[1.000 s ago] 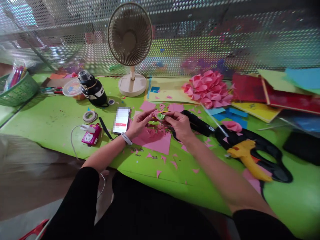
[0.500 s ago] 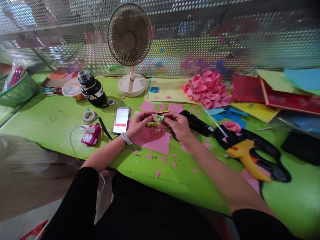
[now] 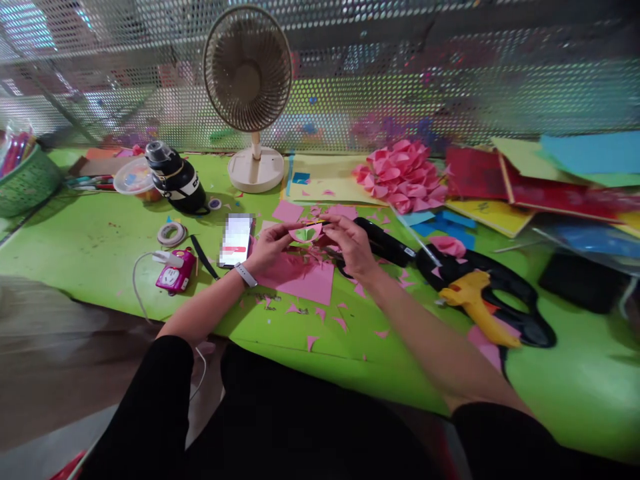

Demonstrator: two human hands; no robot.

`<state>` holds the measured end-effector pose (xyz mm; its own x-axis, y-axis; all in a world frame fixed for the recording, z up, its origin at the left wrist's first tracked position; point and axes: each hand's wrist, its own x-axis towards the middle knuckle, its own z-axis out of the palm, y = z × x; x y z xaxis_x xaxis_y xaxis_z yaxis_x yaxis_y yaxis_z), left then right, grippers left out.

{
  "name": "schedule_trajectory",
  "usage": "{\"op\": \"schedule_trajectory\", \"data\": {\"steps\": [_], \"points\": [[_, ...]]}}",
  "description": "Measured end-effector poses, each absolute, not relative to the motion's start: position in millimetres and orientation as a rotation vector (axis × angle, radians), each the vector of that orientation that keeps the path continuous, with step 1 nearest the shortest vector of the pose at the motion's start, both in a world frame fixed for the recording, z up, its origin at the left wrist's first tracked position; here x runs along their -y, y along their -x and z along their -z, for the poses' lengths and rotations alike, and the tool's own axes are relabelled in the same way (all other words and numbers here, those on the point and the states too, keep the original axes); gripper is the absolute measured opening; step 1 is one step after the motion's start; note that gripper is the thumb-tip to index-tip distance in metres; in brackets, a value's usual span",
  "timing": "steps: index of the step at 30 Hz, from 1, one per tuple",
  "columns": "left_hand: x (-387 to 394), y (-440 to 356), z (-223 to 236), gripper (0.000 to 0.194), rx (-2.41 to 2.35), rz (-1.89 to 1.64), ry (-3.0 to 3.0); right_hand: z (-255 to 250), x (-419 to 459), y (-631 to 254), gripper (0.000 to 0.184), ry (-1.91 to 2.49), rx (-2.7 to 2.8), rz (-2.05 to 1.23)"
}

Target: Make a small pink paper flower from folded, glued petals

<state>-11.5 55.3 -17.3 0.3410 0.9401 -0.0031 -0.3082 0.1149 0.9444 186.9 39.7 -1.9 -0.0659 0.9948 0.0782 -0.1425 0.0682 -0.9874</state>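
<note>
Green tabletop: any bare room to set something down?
Mostly bare on the green tabletop: left, between green basket and magenta adapter; front right, to the right of the black looped handle. Crowded: around the left hand and right hand, with pink scraps, pink sheet and phone; back right, pink petal cluster and stacked colored sheets.

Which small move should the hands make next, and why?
Perhaps the right hand should curl the pink-and-green paper over the thin stick: the stick shows close to the paper's upper edge, and the left hand seems to pinch one end.
</note>
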Motion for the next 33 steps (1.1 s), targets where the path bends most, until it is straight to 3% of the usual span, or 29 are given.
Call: {"op": "schedule_trajectory", "data": {"steps": [18, 33], "points": [[-57.6, 12.5, 21.8, 0.036, -0.764, -1.037, -1.04, 6.4, -40.8, -188.2, 0.02, 1.007, 1.189, -1.285], [-56.5, 11.9, 16.5, 0.033, -0.757, -1.027, -0.94, 10.6, -42.4, -190.4, 0.02, 0.98, 1.203, -1.241]]}}
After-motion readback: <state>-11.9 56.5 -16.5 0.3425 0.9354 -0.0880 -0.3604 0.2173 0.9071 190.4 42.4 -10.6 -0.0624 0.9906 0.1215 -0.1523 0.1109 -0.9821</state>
